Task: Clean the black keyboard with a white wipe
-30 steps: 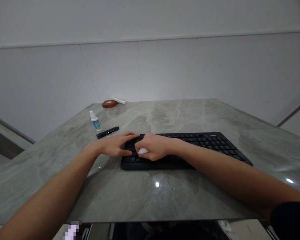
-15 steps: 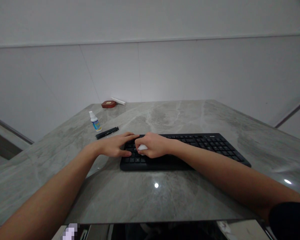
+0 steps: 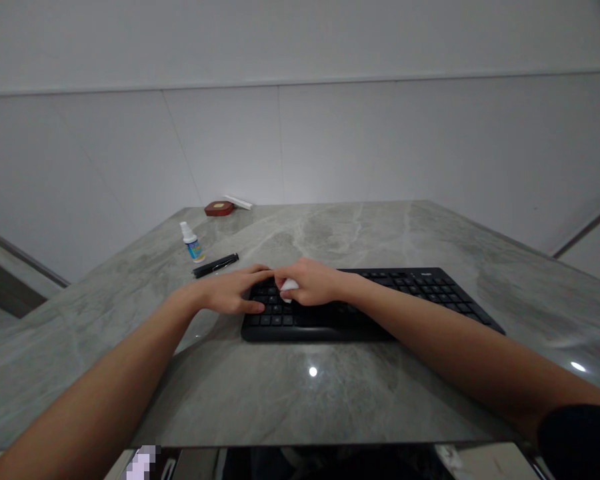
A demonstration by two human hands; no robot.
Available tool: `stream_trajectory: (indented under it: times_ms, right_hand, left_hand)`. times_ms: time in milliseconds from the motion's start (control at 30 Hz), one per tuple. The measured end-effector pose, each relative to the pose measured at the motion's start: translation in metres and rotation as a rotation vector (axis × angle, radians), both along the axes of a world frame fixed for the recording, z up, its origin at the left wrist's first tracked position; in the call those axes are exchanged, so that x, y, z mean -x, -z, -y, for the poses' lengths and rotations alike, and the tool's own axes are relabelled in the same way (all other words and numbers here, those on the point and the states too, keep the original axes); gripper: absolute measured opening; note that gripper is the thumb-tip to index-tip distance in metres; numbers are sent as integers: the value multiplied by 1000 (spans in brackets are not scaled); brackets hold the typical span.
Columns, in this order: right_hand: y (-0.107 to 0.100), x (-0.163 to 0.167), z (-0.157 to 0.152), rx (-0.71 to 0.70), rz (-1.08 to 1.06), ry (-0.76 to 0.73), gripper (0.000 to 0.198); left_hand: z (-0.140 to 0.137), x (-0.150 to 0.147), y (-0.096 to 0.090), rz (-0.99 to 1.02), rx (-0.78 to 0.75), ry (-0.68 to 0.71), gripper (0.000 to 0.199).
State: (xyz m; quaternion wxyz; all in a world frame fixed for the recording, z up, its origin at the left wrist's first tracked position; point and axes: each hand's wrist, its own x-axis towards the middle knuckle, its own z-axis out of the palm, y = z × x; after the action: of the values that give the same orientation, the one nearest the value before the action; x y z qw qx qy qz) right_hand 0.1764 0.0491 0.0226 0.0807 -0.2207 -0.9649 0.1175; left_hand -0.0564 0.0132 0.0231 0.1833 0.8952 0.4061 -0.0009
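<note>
Wiping looks to be the step in hand: the right hand [image 3: 313, 281] is clenched around a white wad [image 3: 289, 287] over the nine-o'clock end of the keyboard [image 3: 345, 321]. The left hand [image 3: 227, 291], fingers spread and grasping nothing, rests its thumb on that same end, apparently bracing it. From the left hand, the keyboard lies at three o'clock, a black strip [image 3: 215, 265] at eleven. The next move calls for light pressure and left fingertips clear of the wad's path.

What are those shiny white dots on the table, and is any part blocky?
Head view: probably light reflecting off the glossy table, one dot in front of the keyboard, a second dot far right; head view: yes, a pale patch toward bottom left is pixelated.
</note>
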Motion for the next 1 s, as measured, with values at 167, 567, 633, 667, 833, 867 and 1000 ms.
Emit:
stream_trajectory:
  times_ms: [167,567,633,667,833,867,1000]
  right_hand:
    - [-3,2,2,14,33,13,14]
    - [-10,4,13,-25,132,21,20]
    - [-11,4,14,-37,152,13,21]
    - [-11,5,15,-40,158,7,21]
    - [-5,5,15,-46,123,-30,21]
    - [-4,6,15,-48,113,-34,21]
    - [-2,7,14,-46,114,-35,21]
  left_hand:
    - [0,1,0,-1,12,-8,72]
    - [-1,2,2,-14,-6,-3,73]
    - [-1,2,2,-27,-8,-9,75]
    - [-1,2,2,-31,-11,-10,75]
    - [-1,2,3,-7,-13,14,74]
    - [-2,2,3,-2,-11,16,75]
    - [-2,3,3,-7,-1,2,77]
